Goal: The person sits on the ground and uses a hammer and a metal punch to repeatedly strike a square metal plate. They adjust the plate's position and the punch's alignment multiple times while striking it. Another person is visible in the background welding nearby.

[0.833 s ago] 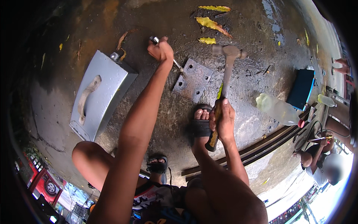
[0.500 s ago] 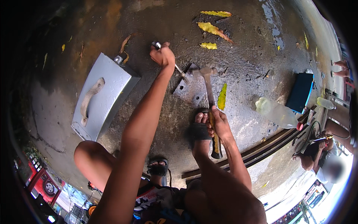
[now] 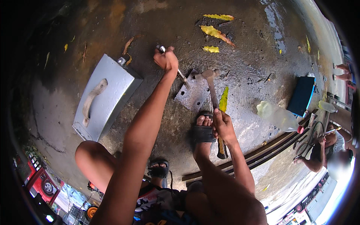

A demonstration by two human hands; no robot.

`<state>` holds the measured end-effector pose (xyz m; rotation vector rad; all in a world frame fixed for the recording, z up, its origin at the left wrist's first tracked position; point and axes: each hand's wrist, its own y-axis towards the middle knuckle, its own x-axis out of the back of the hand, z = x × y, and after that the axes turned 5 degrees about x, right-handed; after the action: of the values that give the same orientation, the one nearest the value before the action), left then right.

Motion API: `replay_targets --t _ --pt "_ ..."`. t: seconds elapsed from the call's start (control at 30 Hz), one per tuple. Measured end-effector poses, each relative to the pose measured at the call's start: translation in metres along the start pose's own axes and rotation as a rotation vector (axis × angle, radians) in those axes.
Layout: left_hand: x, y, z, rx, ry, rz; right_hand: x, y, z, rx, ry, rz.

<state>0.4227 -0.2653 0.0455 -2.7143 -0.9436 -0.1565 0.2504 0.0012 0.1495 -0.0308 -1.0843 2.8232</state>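
My left hand [image 3: 167,59] is closed round a shiny metal rod tool [image 3: 182,77], whose upper end pokes out above the fist. The rod slants down, and its lower end meets a flat metal plate [image 3: 193,98] with several holes, lying on the wet ground. My right hand [image 3: 224,126] grips a ball-peen hammer [image 3: 213,90] by its worn wooden handle. The hammer's head is over the plate's right corner, apart from the rod; I cannot tell whether it touches the plate. My sandalled right foot [image 3: 203,131] stands just below the plate.
A grey metal box [image 3: 98,80] with a strap handle lies to the left. Yellow leaves [image 3: 215,33] are scattered ahead. At right are a plastic bottle [image 3: 277,115], a dark blue box [image 3: 302,95] and long metal bars [image 3: 258,155]. Another person [image 3: 318,152] sits at the far right.
The plate and the rod's tip have shifted slightly toward me. The hammer has moved a little right and nearer. The other person at right has changed posture.
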Motion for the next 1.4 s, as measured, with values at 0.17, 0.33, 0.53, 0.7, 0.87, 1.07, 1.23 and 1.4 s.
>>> replay_targets --t 0.17,0.33,0.53,0.7,0.87,1.07,1.23,1.4 --pt "-0.001 0.002 -0.003 0.109 -0.052 0.025 0.000 -0.019 0.053 0.307 0.010 -0.080" --pt "-0.005 0.003 0.005 0.083 -0.079 0.009 -0.004 -0.035 0.079 0.598 0.123 -0.183" --pt "0.003 0.007 0.005 0.025 -0.060 0.007 -0.001 -0.006 0.010 0.406 -0.602 -0.199" --pt "0.001 -0.008 -0.005 0.043 -0.037 0.008 0.019 -0.009 -0.022 0.139 -0.415 -0.180" --pt "-0.001 -0.003 0.001 0.038 -0.135 0.035 0.016 -0.019 0.013 0.307 -0.447 -0.287" --pt "-0.005 -0.002 0.005 0.091 -0.142 0.047 -0.007 -0.011 0.045 0.600 -0.525 -0.408" --pt "0.004 0.012 0.033 0.302 -0.107 -0.014 0.000 0.033 -0.008 0.378 -0.795 -0.262" --pt "0.009 0.005 0.053 0.164 -0.081 -0.122 0.004 0.003 0.007 0.305 -0.649 -0.296"
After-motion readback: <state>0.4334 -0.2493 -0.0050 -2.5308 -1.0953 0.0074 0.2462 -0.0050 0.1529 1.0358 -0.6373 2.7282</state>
